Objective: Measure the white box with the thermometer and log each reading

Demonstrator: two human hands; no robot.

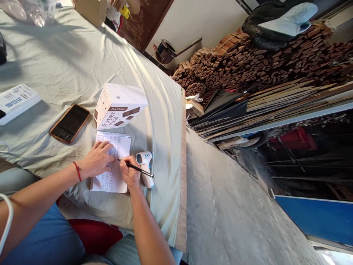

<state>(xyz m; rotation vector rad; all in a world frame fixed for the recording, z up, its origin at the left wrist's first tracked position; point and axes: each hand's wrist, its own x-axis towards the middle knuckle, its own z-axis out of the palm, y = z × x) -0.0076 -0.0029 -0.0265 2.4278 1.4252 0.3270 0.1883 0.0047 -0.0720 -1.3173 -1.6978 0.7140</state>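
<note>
A white sheet of paper covered in small rows of writing lies on the cloth in front of me. My left hand rests flat on its left part, fingers apart, with a ring on one finger and a red string at the wrist. Pinched in my right hand is a black pencil, its tip down on the page. Just right of that hand lies a white infrared thermometer. Behind the paper stands a white "Super Meal" box, and left of it a phone in an orange-brown case.
The pale cloth covers a table whose right edge drops to a concrete floor. At the left is a white device with printed labels. Across the table another person's hand shows near a cardboard box. Stacked wood lines the wall.
</note>
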